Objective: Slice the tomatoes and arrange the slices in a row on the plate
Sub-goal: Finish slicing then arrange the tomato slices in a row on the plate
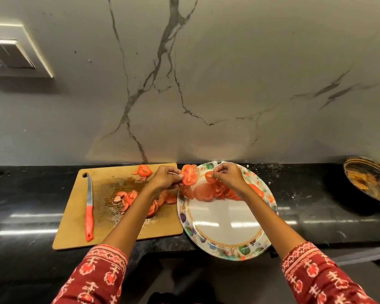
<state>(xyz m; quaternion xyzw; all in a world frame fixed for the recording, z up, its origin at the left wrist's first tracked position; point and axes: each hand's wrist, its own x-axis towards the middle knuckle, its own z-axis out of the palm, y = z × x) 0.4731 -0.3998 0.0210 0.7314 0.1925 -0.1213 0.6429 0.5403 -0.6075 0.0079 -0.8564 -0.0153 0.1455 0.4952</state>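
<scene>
A white plate (pixel 223 227) with a floral rim lies on the black counter, right of a wooden cutting board (pixel 75 218). A row of overlapping tomato slices (pixel 208 191) crosses the plate's far half. My left hand (pixel 165 177) holds a stack of tomato slices (pixel 189 174) above the plate's left edge. My right hand (pixel 229 175) pinches a single small slice (pixel 210 177) just above the row. More cut tomato pieces (pixel 127 197) lie on the board, and a tomato end piece (pixel 144 170) sits at its far edge.
A red-handled knife (pixel 89 207) lies on the board's left side, blade pointing away. A dirty round pan (pixel 369 179) sits at the far right of the counter. A marble wall rises behind, with a switch panel (pixel 11 52) at the upper left.
</scene>
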